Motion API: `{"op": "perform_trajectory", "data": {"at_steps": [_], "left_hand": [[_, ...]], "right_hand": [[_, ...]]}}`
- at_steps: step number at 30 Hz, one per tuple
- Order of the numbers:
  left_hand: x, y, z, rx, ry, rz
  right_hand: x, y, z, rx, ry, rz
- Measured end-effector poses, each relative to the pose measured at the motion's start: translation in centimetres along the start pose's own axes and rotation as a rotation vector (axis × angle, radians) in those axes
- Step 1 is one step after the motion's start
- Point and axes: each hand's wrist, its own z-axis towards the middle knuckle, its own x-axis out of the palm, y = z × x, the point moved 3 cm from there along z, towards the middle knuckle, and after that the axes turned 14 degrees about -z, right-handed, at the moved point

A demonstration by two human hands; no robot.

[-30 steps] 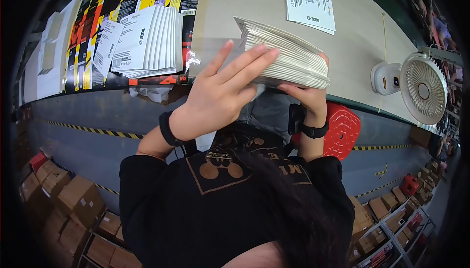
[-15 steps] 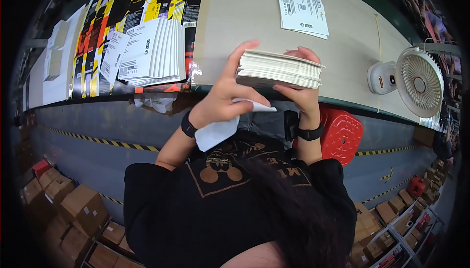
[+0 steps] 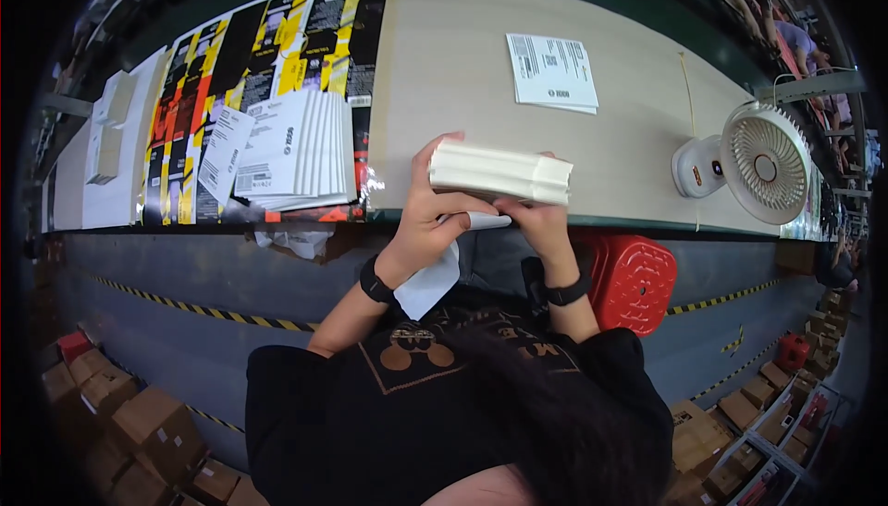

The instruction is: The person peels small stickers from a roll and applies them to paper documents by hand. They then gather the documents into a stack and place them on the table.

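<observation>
A thick stack of white booklets [image 3: 499, 173] is held up just over the near edge of the table, its page edges toward me. My left hand [image 3: 421, 224] grips the stack's left end, thumb and fingers wrapped round it. The same hand also pinches a white cloth or soft paper [image 3: 430, 282] that hangs below. My right hand [image 3: 544, 228] closes on the lower right part of the stack, its thumb near the left fingers. Farther back on the table lie a few white printed booklets [image 3: 552, 71]. To the left, a fanned pile of similar booklets [image 3: 291, 147] rests on a colourful printed sheet.
A white desk fan [image 3: 766, 164] stands on the right of the table [image 3: 444, 53]. White boxes [image 3: 109, 131] sit at the far left. Under the near edge is a red plastic stool [image 3: 636, 284]. Cardboard boxes [image 3: 157, 423] line the floor behind me.
The stack has moved left and tilted so its page edges face up more. My right hand has slid inward, closer to my left. The whole view has shifted slightly.
</observation>
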Motion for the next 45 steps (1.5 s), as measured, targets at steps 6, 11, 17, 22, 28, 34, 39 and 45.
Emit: {"op": "perform_trajectory", "data": {"at_steps": [6,11,17,22,28,34,39,45], "left_hand": [[-2.5,-4.9,0.4,0.164,-0.005,0.222],[-3.1,-6.4,-0.1,0.190,0.024,0.289],[-5.0,-7.6,-0.6,0.117,-0.043,0.385],[-4.8,-7.4,0.7,0.077,0.007,0.318],[-3.1,-6.2,3.6,-0.099,0.062,0.143],[-2.4,-2.3,5.6,-0.378,0.024,-0.310],[0.2,2.4,8.9,-0.601,-0.318,-0.807],[4.6,6.8,11.3,-0.600,-0.322,-0.899]], "right_hand": [[-0.5,4.4,10.2,0.425,0.147,0.167],[3.8,-0.9,22.7,0.467,0.269,0.043],[7.1,-7.1,25.6,0.572,0.244,-0.122],[7.2,-6.9,25.7,0.505,0.286,-0.687],[7.4,-3.6,25.4,0.363,0.182,-1.160],[-1.2,-4.0,26.3,0.298,-0.115,-1.110],[-10.4,-8.6,20.7,0.776,0.222,-0.996],[-11.2,-9.9,17.5,0.928,0.313,-0.934]]}}
